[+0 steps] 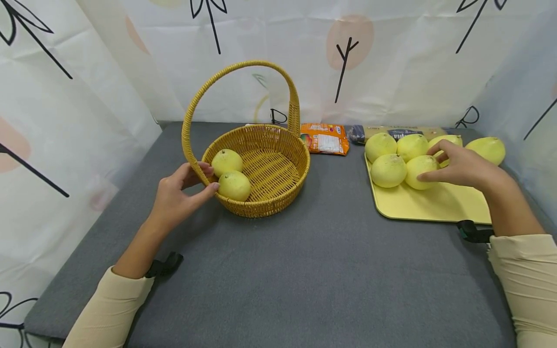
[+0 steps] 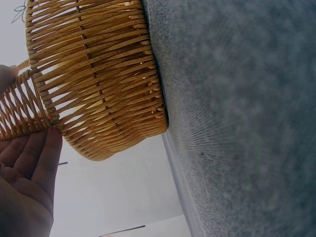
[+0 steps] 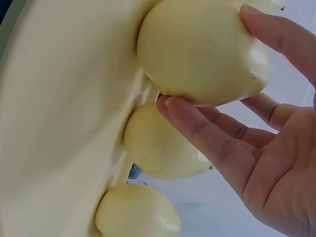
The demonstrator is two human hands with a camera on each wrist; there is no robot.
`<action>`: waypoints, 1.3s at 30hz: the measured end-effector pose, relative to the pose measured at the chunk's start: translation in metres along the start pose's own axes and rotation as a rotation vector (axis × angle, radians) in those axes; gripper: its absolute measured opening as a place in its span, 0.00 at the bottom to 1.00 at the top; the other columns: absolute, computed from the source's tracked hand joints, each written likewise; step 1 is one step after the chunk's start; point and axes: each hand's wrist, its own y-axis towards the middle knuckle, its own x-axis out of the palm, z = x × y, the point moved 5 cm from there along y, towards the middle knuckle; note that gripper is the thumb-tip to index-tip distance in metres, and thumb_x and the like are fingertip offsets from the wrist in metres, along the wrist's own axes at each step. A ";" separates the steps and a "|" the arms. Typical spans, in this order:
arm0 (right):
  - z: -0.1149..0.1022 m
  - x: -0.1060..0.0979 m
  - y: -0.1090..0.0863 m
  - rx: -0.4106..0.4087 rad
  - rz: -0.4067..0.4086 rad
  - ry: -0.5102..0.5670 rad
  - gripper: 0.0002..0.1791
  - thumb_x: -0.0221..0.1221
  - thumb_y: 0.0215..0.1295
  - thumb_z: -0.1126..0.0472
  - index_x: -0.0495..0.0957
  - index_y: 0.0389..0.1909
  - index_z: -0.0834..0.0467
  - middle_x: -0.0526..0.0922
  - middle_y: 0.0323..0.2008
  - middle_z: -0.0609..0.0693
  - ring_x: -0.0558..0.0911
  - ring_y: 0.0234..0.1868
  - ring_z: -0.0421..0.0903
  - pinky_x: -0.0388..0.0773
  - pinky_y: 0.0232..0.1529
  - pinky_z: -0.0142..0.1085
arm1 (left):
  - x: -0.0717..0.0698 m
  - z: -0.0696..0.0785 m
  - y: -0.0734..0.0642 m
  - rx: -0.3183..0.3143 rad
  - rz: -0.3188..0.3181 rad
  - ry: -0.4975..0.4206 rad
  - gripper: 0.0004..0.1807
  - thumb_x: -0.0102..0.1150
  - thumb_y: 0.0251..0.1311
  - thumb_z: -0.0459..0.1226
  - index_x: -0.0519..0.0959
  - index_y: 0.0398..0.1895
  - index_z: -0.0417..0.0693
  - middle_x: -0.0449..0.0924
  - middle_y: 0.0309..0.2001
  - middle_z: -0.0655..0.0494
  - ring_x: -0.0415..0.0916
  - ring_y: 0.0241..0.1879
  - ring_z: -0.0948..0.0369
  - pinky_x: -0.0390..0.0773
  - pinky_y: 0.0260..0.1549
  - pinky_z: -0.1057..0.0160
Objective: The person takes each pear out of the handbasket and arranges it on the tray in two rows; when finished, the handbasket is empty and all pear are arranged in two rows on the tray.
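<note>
My left hand [image 1: 176, 193] grips the woven yellow basket [image 1: 261, 209] at its left side, where the tall handle [image 1: 188, 130] meets the rim. In the left wrist view the fingers [image 2: 47, 158] lie against the outside of the wicker. Two pale yellow-green pears [image 1: 235, 186] sit inside the basket, next to that hand. Over at the right, my right hand [image 1: 463, 166] holds a front pear [image 1: 421, 171] on the yellow tray [image 1: 435, 205], thumb and fingers on opposite sides of it. Several other pears [image 1: 388, 170] stand around it on the tray.
Behind the basket and tray lie an orange packet [image 1: 324, 138] and a long tan-and-dark package [image 1: 400, 132]. A grey cloth [image 1: 278, 280] covers the table. A patterned white curtain [image 1: 278, 43] hangs along the back and sides.
</note>
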 end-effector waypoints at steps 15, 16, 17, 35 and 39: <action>-0.037 -0.014 0.003 -0.056 0.072 -0.095 0.36 0.62 0.69 0.47 0.65 0.64 0.69 0.68 0.60 0.75 0.68 0.60 0.73 0.70 0.51 0.66 | -0.001 -0.014 0.001 -0.010 -0.006 -0.014 0.25 0.75 0.50 0.26 0.78 0.53 0.38 0.85 0.48 0.49 0.83 0.46 0.52 0.80 0.47 0.72; -0.045 -0.014 0.004 -0.071 0.100 -0.088 0.34 0.62 0.70 0.47 0.67 0.64 0.68 0.69 0.60 0.74 0.68 0.61 0.72 0.69 0.51 0.66 | -0.001 -0.014 0.001 -0.011 -0.005 -0.011 0.26 0.76 0.50 0.26 0.78 0.53 0.38 0.85 0.47 0.49 0.83 0.46 0.53 0.80 0.47 0.72; -0.054 -0.014 0.006 -0.090 0.131 -0.078 0.33 0.61 0.70 0.47 0.68 0.64 0.67 0.70 0.61 0.73 0.68 0.61 0.71 0.69 0.52 0.66 | -0.001 -0.014 0.000 -0.011 -0.002 -0.011 0.26 0.76 0.49 0.25 0.78 0.53 0.38 0.85 0.47 0.49 0.83 0.46 0.53 0.81 0.47 0.72; -0.229 0.072 0.064 -0.566 0.118 0.079 0.17 0.68 0.65 0.58 0.81 0.51 0.61 0.82 0.51 0.56 0.80 0.53 0.54 0.77 0.56 0.50 | 0.003 -0.015 0.001 -0.005 -0.014 -0.013 0.26 0.76 0.50 0.27 0.79 0.53 0.39 0.85 0.47 0.49 0.84 0.46 0.54 0.81 0.47 0.71; -0.264 0.104 0.076 -0.624 0.009 0.017 0.21 0.67 0.66 0.55 0.79 0.56 0.60 0.82 0.53 0.54 0.80 0.54 0.52 0.77 0.56 0.46 | 0.001 -0.010 -0.001 -0.003 0.005 0.005 0.26 0.76 0.46 0.23 0.78 0.52 0.35 0.85 0.46 0.46 0.84 0.45 0.54 0.80 0.47 0.73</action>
